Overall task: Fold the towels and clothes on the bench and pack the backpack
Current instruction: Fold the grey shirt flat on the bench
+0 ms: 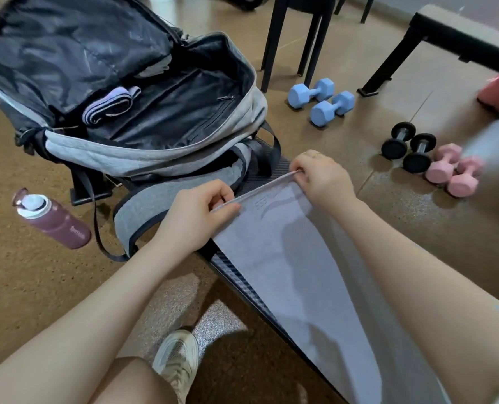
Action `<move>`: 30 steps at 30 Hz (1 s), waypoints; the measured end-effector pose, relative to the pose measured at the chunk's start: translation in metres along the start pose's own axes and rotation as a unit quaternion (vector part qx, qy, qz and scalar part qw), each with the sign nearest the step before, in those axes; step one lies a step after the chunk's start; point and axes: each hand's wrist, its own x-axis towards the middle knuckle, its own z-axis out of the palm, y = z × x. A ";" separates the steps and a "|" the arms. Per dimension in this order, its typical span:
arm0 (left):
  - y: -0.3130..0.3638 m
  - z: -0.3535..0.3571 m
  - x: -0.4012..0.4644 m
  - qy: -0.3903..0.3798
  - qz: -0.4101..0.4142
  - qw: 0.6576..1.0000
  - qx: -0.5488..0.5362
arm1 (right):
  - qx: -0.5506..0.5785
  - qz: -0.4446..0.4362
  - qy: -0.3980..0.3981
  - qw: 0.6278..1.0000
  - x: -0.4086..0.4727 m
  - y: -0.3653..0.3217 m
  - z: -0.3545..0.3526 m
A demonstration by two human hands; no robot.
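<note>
A pale grey towel (289,258) lies lengthwise along the black bench (236,275). My left hand (197,211) pinches the towel's far edge at its left corner. My right hand (322,176) pinches the same edge at the right corner, and the edge is stretched taut between them. A grey and black backpack (143,118) stands open at the far end of the bench, its main compartment gaping. Inside it lies a folded purple band (111,104).
A maroon water bottle (53,218) lies on the floor to the left of the bench. Blue dumbbells (321,100), black dumbbells (408,147) and pink dumbbells (452,170) sit on the floor to the right. Black stool legs (295,39) and another bench (461,45) stand beyond. My shoe (178,357) is below.
</note>
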 end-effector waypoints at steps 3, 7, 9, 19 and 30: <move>0.002 -0.005 0.003 -0.023 0.018 1.000 0.007 | 0.006 0.080 0.065 0.995 0.010 0.025 0.000; 0.007 -0.013 0.013 0.010 0.052 0.999 0.010 | 0.103 0.193 0.170 0.961 0.035 0.050 -0.012; 0.010 -0.018 0.021 0.040 0.058 0.997 0.001 | 0.144 0.216 0.186 0.948 0.048 0.051 -0.014; 0.051 -0.043 0.037 0.065 0.068 0.986 -0.140 | 0.259 0.184 0.243 0.917 0.071 0.044 -0.067; 0.142 0.066 -0.035 -0.192 0.150 0.952 -0.183 | 0.259 0.293 0.198 0.899 -0.137 0.137 -0.091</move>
